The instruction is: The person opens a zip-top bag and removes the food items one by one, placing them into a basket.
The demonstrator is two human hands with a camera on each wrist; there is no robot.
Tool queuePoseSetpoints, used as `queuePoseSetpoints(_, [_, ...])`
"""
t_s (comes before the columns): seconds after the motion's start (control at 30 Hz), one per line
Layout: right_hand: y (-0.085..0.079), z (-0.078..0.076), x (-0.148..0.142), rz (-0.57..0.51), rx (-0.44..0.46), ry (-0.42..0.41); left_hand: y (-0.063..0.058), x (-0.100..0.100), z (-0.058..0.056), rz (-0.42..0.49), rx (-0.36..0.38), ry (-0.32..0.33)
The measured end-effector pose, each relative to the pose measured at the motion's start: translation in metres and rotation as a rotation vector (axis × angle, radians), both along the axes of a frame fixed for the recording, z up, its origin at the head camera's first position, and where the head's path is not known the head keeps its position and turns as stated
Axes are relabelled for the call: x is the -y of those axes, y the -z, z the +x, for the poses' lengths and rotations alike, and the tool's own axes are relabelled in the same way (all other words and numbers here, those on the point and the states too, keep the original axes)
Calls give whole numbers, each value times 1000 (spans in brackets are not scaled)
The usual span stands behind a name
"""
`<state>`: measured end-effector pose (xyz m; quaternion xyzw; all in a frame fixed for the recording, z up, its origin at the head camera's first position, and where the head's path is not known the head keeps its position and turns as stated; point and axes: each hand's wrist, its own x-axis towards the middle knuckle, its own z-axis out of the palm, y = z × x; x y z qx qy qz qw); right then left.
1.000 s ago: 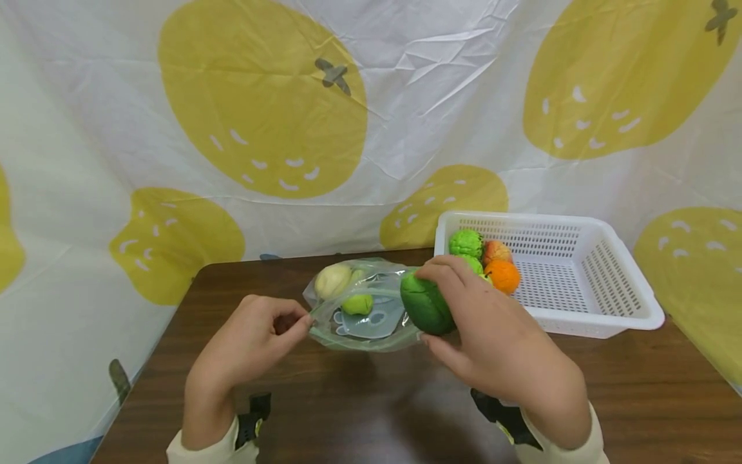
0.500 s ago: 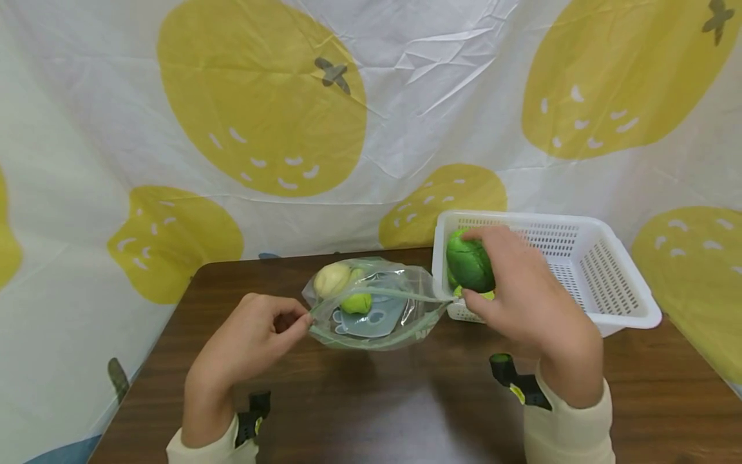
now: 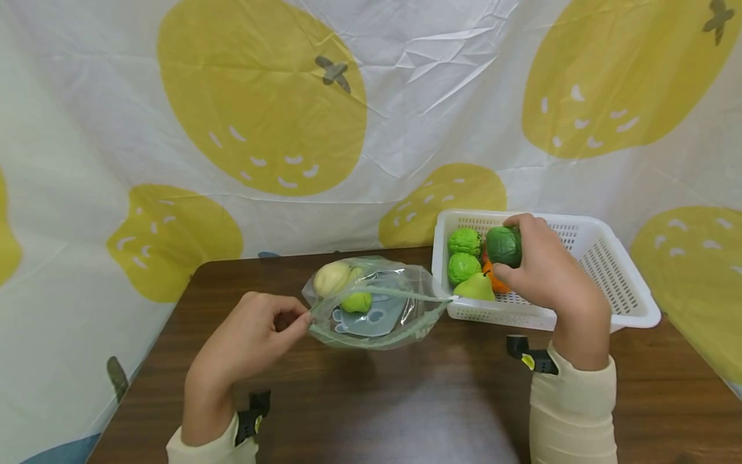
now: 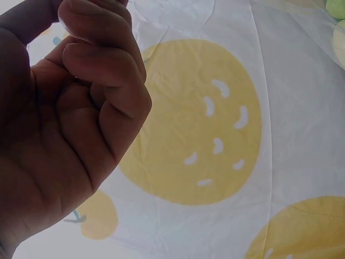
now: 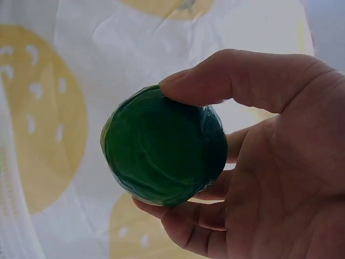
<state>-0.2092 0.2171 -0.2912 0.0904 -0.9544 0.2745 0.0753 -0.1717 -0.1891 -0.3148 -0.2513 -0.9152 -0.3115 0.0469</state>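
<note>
My left hand [image 3: 246, 341] pinches the left edge of a clear zip bag [image 3: 420, 280] with a green seal strip; the mouth gapes. Through the film show a pale rounded fruit [image 3: 332, 279] and a small green fruit [image 3: 356, 301], the latter near a blue-grey printed shape. My right hand [image 3: 545, 270] holds a dark green rounded fruit [image 3: 503, 246] above the white basket [image 3: 617, 277]. In the right wrist view, the thumb and fingers grip that green fruit [image 5: 161, 145] from opposite sides. In the left wrist view, the left hand's [image 4: 70, 124] fingers are curled and its fingertips are cut off.
At the basket's left end lie two wrinkled green fruits [image 3: 464, 267], a green pear [image 3: 475, 287] and an orange [image 3: 497, 280], partly hidden. The bag's right corner meets the basket rim. Behind the brown table [image 3: 359, 406] hangs a lemon-print cloth [image 3: 261, 103].
My right hand has carried the dark green fruit from the bag's mouth rightward and back, over the basket. The bag's right side has spread toward the basket. My left hand stays put.
</note>
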Motion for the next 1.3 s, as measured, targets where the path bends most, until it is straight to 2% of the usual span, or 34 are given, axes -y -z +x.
queuePoseSetpoints(0.23, [9,-11,-9,61,112,36,1,0,-1,0,-19,4])
queuePoseSetpoints(0.57, [30,-25,-20,240,160,-64,0,2,-2,-5,-8,2])
queuePoseSetpoints(0.77, [40,-34,-29,311,201,-82,1,3,-2,-7,1,0])
queuePoseSetpoints(0.93, [48,-42,-33,324,221,-112,1,3,-3,-9,0,-1])
queuePoseSetpoints(1.3, [65,-54,-42,294,368,-95,1,3,-3,-9,-2,2])
